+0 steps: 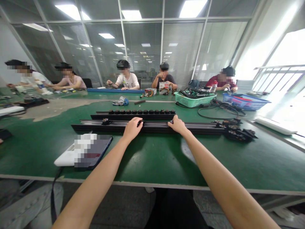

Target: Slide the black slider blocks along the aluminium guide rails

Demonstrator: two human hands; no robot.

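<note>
A long black rail (114, 127) lies crosswise on the green table in front of me. My left hand (132, 128) is closed near the rail's middle, with a small black part (140, 122) pinched between thumb and fingers. Farther right along the same rail, my right hand (177, 125) is closed too; something small and dark shows at its fingertips, mostly hidden. One loose black part (105, 121) sits on the rail's left portion. Behind it, a second black rail (102, 116) carries a row of several similar parts (140, 112).
More black parts (238, 132) are heaped at the rail's right end. A tablet-like device with a white object (69, 154) lies front left. Farther back are a green basket (194, 101), a blue basket (247, 101), cables (209, 113) and a cloth (121, 101). Several people sit opposite.
</note>
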